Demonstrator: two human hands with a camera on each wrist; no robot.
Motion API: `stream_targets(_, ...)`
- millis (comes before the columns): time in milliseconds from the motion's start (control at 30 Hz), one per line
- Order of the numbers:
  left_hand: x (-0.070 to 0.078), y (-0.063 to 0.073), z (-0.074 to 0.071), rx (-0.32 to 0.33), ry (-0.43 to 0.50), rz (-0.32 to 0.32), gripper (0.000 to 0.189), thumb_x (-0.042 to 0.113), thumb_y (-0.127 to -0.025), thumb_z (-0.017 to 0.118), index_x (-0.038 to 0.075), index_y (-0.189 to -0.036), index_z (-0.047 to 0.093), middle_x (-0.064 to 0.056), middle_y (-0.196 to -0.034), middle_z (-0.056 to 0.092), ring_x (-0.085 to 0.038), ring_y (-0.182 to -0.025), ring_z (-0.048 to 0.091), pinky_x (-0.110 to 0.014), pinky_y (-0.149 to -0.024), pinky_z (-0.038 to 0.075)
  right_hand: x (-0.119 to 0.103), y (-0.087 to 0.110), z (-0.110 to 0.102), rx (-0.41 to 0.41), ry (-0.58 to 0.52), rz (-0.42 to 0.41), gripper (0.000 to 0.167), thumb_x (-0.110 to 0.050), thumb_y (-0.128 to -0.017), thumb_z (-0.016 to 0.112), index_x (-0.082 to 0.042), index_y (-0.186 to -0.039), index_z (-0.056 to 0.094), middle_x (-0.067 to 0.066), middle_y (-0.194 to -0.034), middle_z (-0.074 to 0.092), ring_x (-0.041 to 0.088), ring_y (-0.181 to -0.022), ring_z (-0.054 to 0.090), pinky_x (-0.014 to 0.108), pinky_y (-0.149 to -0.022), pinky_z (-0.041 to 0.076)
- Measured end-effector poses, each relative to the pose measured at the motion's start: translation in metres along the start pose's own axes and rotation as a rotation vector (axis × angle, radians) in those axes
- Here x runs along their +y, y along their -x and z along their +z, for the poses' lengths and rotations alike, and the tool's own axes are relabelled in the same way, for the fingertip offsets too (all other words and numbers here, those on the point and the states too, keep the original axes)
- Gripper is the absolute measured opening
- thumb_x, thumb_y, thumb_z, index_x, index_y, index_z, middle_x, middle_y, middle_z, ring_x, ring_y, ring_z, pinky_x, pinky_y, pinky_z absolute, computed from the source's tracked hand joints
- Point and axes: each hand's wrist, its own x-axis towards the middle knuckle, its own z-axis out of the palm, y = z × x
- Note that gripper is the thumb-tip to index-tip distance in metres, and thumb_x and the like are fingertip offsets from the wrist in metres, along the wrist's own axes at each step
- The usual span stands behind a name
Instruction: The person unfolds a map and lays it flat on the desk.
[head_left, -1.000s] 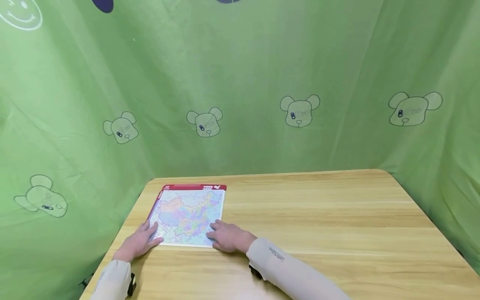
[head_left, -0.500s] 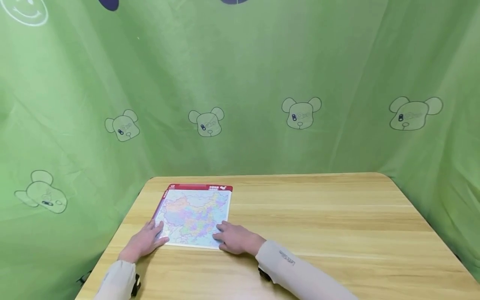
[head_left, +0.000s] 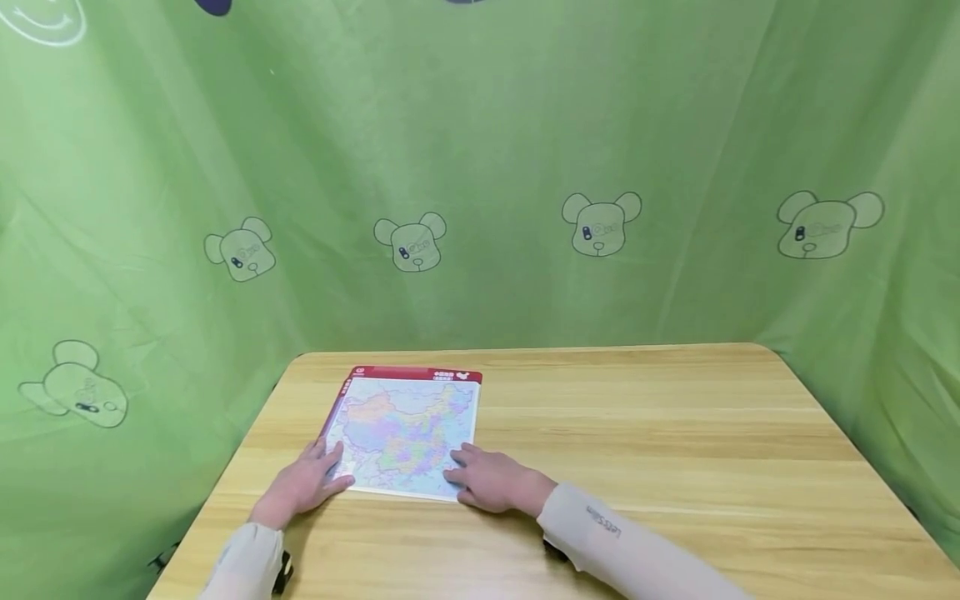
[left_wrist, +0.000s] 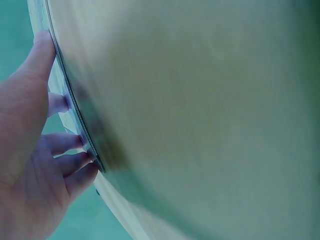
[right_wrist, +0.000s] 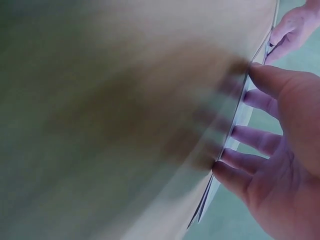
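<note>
A flat map board (head_left: 405,433) with a red top border lies on the table's left half. Its pastel map shows China. At the lower left corner of the board, my left hand (head_left: 303,483) rests with fingers spread on its edge. On the lower right side, the fingertips of my right hand (head_left: 491,481) touch the board. The left wrist view shows the left thumb (left_wrist: 42,47) and fingertips against the board's thin edge (left_wrist: 75,102). In the right wrist view, the right fingers (right_wrist: 257,137) reach onto the edge, where thin layers (right_wrist: 202,202) stand slightly apart.
The wooden table (head_left: 637,425) has rounded far corners and reaches well to the right of the board. A green curtain (head_left: 495,125) with bear-head outlines hangs behind it and on both sides.
The map board has slid to the right across the table, with both hands moving along on it. Its lie is nearly the same.
</note>
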Motion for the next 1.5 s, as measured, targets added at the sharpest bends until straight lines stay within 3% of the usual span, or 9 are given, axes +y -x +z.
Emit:
stream_targets(633, 0.020, -0.004, -0.001, -0.012, 0.004, 0.037, 0.082, 0.060, -0.083, 0.060, 0.001, -0.138, 0.046, -0.034, -0.142, 0.031, -0.047, -0.132, 0.030, -0.058, -0.102, 0.033, 0.012, 0.016, -0.002, 0.000, 0.057, -0.038, 0.043, -0.039, -0.095, 0.054, -0.019, -0.133, 0.055, 0.012, -0.139, 0.047, 0.031, -0.128, 0.043, 0.038, -0.104, 0.038)
stream_targets(1133, 0.043, -0.010, -0.004, -0.029, -0.035, 0.064, 0.081, 0.059, -0.082, 0.061, 0.002, -0.137, 0.048, -0.032, -0.142, 0.034, -0.044, -0.131, 0.033, -0.055, -0.103, 0.034, 0.025, 0.030, 0.003, -0.006, 0.007, -0.042, 0.041, -0.038, -0.093, 0.058, -0.018, -0.129, 0.058, 0.012, -0.134, 0.047, 0.025, -0.124, 0.045, 0.034, -0.099, 0.044)
stream_targets(1500, 0.058, -0.012, -0.004, -0.053, -0.043, 0.081, 0.082, 0.060, -0.081, 0.061, 0.003, -0.138, 0.048, -0.032, -0.142, 0.034, -0.045, -0.131, 0.033, -0.055, -0.103, 0.035, 0.033, 0.044, 0.002, -0.004, -0.045, -0.049, 0.040, -0.039, -0.090, 0.062, -0.018, -0.124, 0.061, 0.011, -0.125, 0.049, 0.017, -0.106, 0.053, 0.028, -0.088, 0.050)
